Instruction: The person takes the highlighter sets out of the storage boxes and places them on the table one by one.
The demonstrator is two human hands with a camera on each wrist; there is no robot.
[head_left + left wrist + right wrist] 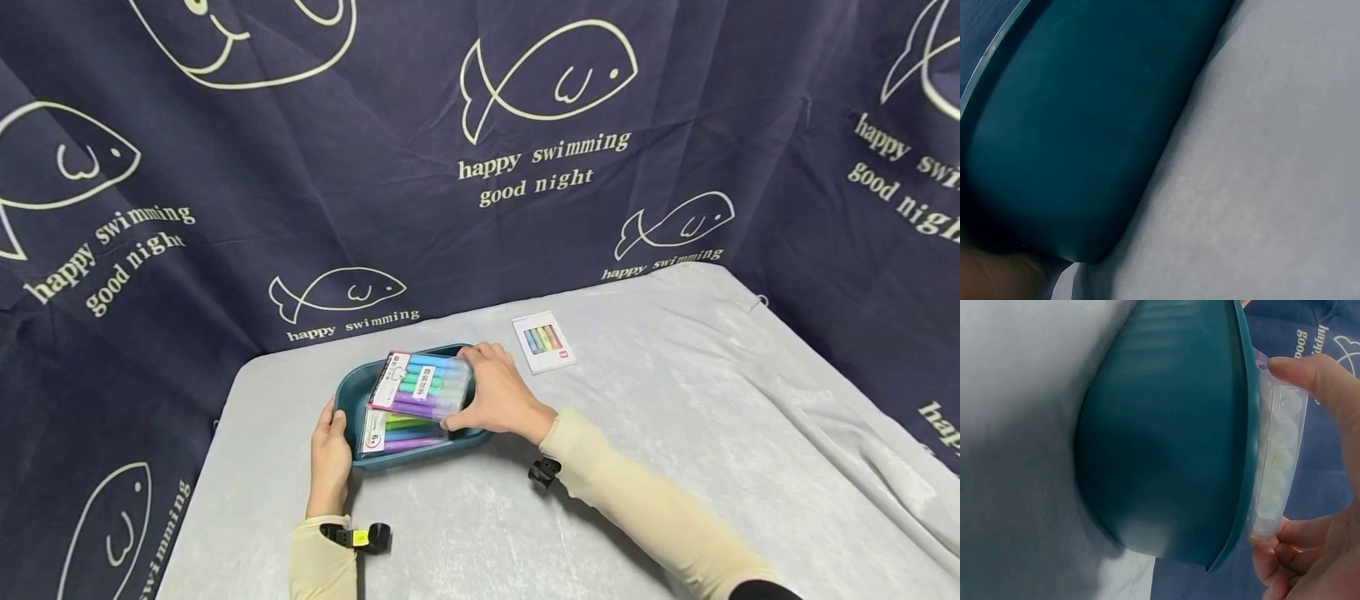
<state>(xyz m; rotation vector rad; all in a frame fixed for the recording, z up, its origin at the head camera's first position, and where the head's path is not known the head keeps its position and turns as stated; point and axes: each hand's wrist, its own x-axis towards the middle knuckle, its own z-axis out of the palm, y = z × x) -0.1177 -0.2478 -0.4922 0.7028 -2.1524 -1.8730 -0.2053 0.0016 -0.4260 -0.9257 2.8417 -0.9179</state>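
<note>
right grip (497,393) pinches the top pack (411,387) at the bin's (422,457) mouth, over the lower pack (411,434); left grip (330,454) clasps one end. placing or lifting, i can't tell; next calls for a steady bin.

A: Left side, worn?
B: Smooth cream cloth left sleeve (324,562); strapped at its end, black round-ended left-wrist camera (380,537) bearing a bright yellow rectangular label (361,537).
A: Right?
B: Creased cream cloth right sleeve (648,504), black fabric (763,591) adjoining; small black right-wrist camera (544,472).
</note>
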